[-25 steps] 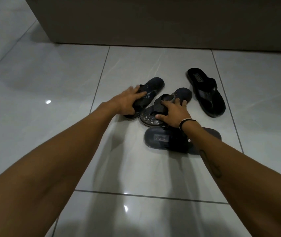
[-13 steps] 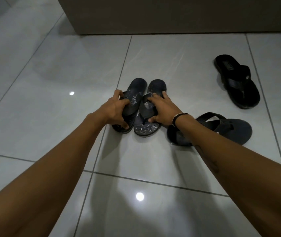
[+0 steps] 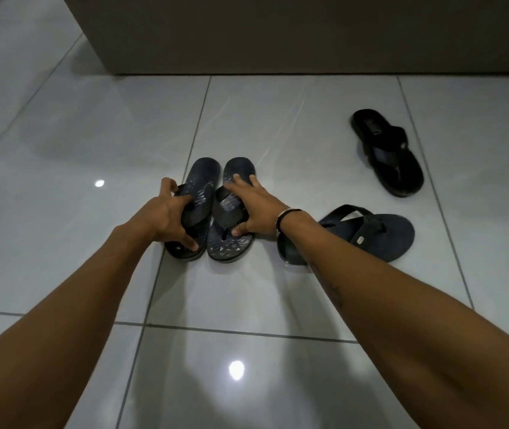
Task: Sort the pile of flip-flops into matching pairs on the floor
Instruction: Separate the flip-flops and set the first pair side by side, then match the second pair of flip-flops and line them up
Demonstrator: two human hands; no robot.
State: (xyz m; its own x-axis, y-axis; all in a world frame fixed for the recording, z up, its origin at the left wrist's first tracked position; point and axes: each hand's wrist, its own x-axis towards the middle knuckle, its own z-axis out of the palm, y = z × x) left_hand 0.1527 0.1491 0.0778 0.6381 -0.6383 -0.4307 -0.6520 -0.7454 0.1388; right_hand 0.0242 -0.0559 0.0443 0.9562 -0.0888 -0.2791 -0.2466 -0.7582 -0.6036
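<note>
Two dark blue patterned flip-flops lie side by side on the tiled floor, toes toward me. My left hand [image 3: 166, 219] grips the strap of the left patterned flip-flop [image 3: 205, 178]. My right hand [image 3: 254, 209] rests on the right patterned flip-flop [image 3: 231, 246], fingers spread over its strap and edge. A plain dark flip-flop [image 3: 383, 235] lies sideways just right of my right wrist, partly hidden by my forearm. A black flip-flop [image 3: 401, 168] lies apart at the far right.
Glossy grey floor tiles [image 3: 61, 150] with dark grout lines stretch all around. A dark wall or cabinet base [image 3: 278, 32] runs along the back. Light reflections dot the floor.
The two patterned flip-flops have been pulled out of the pile to the left and set parallel. The plain dark flip-flop now lies uncovered to the right of them.
</note>
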